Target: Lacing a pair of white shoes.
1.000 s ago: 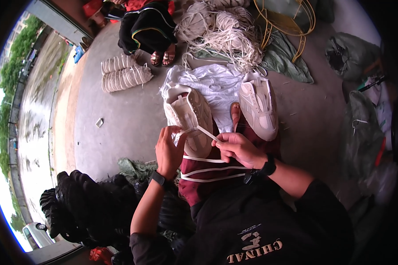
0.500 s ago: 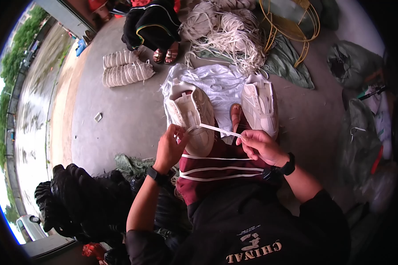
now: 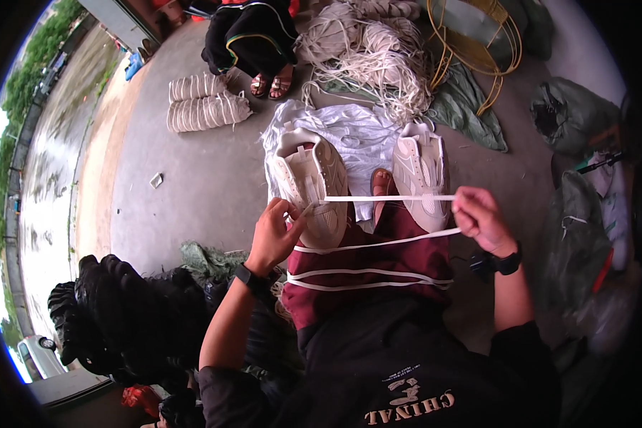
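A cream sneaker (image 3: pixel 314 175) rests on my left knee, its toe toward me and its tongue and eyelets facing up. My left hand (image 3: pixel 272 232) grips its side near the lowest eyelets, thumb and fingers bent. From that shoe a flat white shoelace (image 3: pixel 389 199) stretches straight to the right. My right hand (image 3: pixel 480 217) is closed around the lace, out past the second cream sneaker (image 3: pixel 421 178). More lace runs back from this hand across my maroon trousers (image 3: pixel 367 267), where it lies in several loose lines. The second sneaker sits by my right knee.
Beyond the shoes lies a white cloth sack (image 3: pixel 349 128). A big tangle of cream laces (image 3: pixel 371 57) and two bundles of laces (image 3: pixel 207 114) are on the floor. Black bags (image 3: pixel 128 321) stand at left, green sacks (image 3: pixel 578 114) at right. Another person's sandalled feet (image 3: pixel 271 84) are ahead.
My right hand has moved outward to the right, drawing a longer stretch of lace out taut from the left shoe. My left hand has stayed at the shoe's side.
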`<state>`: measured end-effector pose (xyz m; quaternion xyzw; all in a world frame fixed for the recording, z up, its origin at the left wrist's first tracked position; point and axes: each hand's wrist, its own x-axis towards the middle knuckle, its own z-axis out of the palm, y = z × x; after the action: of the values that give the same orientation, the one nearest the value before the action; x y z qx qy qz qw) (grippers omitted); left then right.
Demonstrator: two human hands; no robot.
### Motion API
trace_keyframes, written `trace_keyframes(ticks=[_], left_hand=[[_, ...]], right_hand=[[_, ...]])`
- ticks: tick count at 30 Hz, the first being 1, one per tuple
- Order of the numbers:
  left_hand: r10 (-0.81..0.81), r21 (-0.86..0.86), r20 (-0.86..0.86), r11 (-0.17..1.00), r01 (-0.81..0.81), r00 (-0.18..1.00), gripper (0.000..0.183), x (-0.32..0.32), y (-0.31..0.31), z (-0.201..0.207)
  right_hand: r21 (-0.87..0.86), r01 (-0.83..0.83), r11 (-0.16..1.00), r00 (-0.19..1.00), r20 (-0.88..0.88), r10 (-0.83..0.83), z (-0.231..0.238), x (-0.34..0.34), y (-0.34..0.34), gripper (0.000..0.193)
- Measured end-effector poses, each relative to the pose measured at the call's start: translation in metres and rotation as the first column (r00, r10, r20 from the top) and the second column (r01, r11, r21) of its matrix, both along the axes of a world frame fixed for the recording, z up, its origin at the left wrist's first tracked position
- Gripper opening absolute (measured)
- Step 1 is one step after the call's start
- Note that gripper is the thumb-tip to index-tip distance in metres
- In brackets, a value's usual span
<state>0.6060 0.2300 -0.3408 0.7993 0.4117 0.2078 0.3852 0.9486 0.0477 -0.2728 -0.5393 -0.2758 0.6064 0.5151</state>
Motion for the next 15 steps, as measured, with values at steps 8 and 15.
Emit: trace_keyframes(ticks=[8,15], left_hand=[[-0.026,-0.253,0.071,0.967,0.043,0.997,0.02,-0.01,0.006,-0.001],[-0.045,-0.269,0.078,0.961,0.064,0.996,0.02,-0.011,0.005,-0.006]], right_hand=[[0.283,0.363,0.888,0.923,0.026,-0.385,0.036,0.065,-0.007,0.031],[0.526,0.368,0.767,0.918,-0.075,-0.389,0.059,0.073,0.001,0.027]])
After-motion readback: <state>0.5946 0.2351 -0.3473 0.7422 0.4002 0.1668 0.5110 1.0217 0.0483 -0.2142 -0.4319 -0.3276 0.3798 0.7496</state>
